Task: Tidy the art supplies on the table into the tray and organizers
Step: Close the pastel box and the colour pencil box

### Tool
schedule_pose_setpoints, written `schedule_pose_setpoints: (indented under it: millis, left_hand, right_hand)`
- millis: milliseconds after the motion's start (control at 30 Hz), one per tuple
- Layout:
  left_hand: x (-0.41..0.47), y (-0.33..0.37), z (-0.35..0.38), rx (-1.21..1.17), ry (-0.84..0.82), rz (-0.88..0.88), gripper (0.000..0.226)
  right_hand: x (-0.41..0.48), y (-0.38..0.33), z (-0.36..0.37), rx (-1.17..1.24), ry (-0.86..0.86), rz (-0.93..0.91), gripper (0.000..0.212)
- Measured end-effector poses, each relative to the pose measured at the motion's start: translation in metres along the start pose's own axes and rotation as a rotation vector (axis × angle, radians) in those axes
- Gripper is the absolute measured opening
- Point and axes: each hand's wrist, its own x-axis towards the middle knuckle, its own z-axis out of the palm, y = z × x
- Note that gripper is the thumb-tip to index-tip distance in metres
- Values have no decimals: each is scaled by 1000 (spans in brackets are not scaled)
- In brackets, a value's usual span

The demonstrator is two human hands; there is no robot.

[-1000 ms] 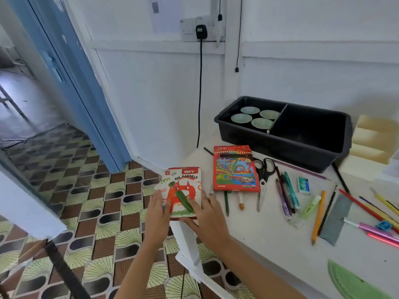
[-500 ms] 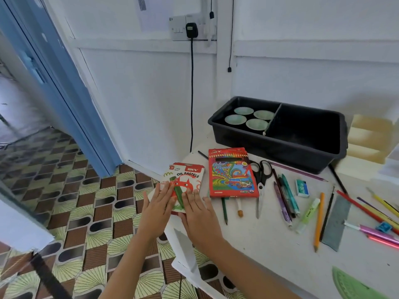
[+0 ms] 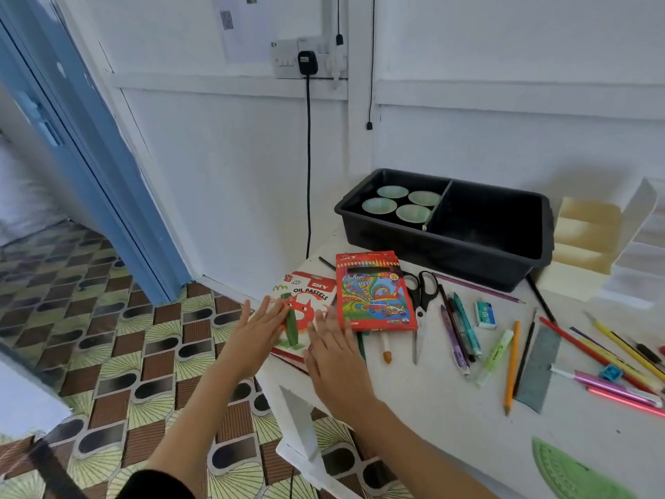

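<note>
An oil pastels box [image 3: 309, 293] lies at the white table's left corner, partly over the edge. My left hand [image 3: 252, 333] lies flat with straight fingers on its left side. My right hand [image 3: 333, 349] is flat on its lower right part, fingers spread. A red colour pencil box [image 3: 374, 291] lies just to the right. A black two-part tray [image 3: 464, 253] stands at the back, with several pale green cups [image 3: 401, 203] in its left compartment. A cream stepped organizer [image 3: 583, 239] stands to its right.
Scissors [image 3: 421, 293], several pens and pencils [image 3: 460, 325], an eraser [image 3: 485, 313], a highlighter [image 3: 494, 352], a grey ruler [image 3: 538, 369] and a green protractor [image 3: 572, 477] are scattered over the table [image 3: 431, 408]. A patterned tile floor lies to the left. A black cable hangs down the wall.
Both hands went from holding the pastels box at its lower edge to lying flat on it with fingers spread. The view has tilted slightly.
</note>
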Motion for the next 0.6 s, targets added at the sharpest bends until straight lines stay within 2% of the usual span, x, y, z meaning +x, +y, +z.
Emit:
schedule_pose_setpoints:
  millis: [100,167,233,333,467,600]
  left_hand:
    - [-3,43,-9,-276,212,-5,47]
    - [-6,74,-10,-474,300,-26,41]
    - [-11,100,-7,-561,364,-10,38]
    - [-14,128,1,-642,410,-9,36]
    - [-15,150,10,-654,403,-35,34]
    - [-20,167,12,-717,447,-47,32]
  right_hand:
    - [-11,17,-11,120,215,56,39]
    - [-17,32,-19,176,348,160,24]
    - [-21,44,-24,189,421,269,9]
    - [-26,52,-30,240,393,386,15]
    - [-33,59,-28,293,261,452,16]
    - [-48,68,-39,388,235,517,20]
